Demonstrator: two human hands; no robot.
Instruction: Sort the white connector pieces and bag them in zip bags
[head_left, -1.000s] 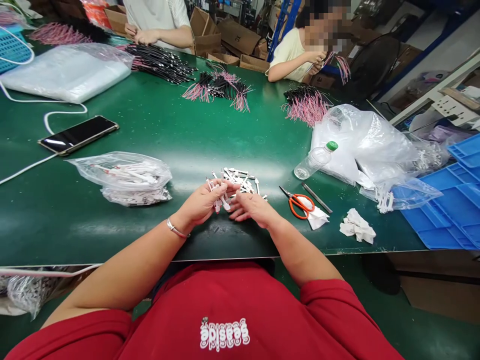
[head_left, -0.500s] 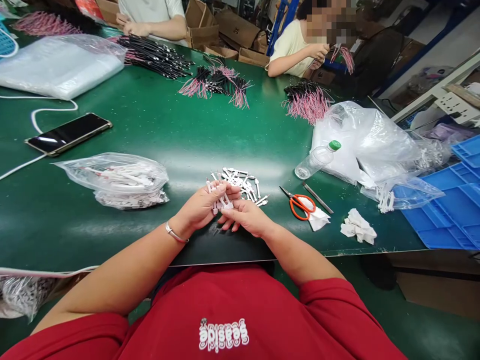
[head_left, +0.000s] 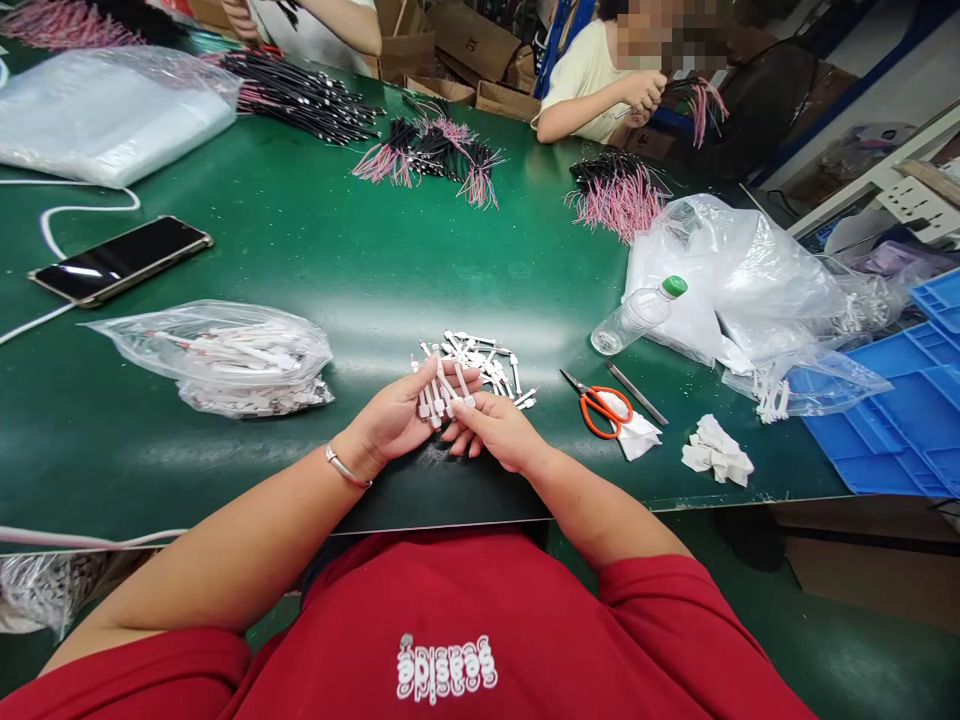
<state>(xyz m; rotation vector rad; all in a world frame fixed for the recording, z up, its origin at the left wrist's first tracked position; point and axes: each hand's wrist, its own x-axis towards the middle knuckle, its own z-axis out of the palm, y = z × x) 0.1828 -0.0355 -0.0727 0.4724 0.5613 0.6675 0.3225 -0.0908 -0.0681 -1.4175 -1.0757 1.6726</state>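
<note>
My left hand [head_left: 397,412] is turned palm up near the table's front edge and cradles several short white connector cables [head_left: 431,402], spread across its fingers under the thumb. Close against it, my right hand [head_left: 501,428] is closed in a pinch on the end of one of these cables, by its white plug. The right hand's lower fingers curl beneath. Just beyond both hands lies a loose pile of the same white cables [head_left: 491,362], partly hidden by the left fingers.
On the left are a bag of white cables [head_left: 247,355] and a phone [head_left: 124,260]. Orange-handled scissors [head_left: 600,405], a tweezer-like metal tool [head_left: 636,392], crumpled tissue [head_left: 716,450], a bottle [head_left: 634,318] and a blue crate [head_left: 892,410] are right. Two people work opposite beside black-pink wire bundles [head_left: 619,195].
The white cables in my left hand are fanned out more, and the left palm has opened a little. My right fingers have shifted slightly. The view has moved a little.
</note>
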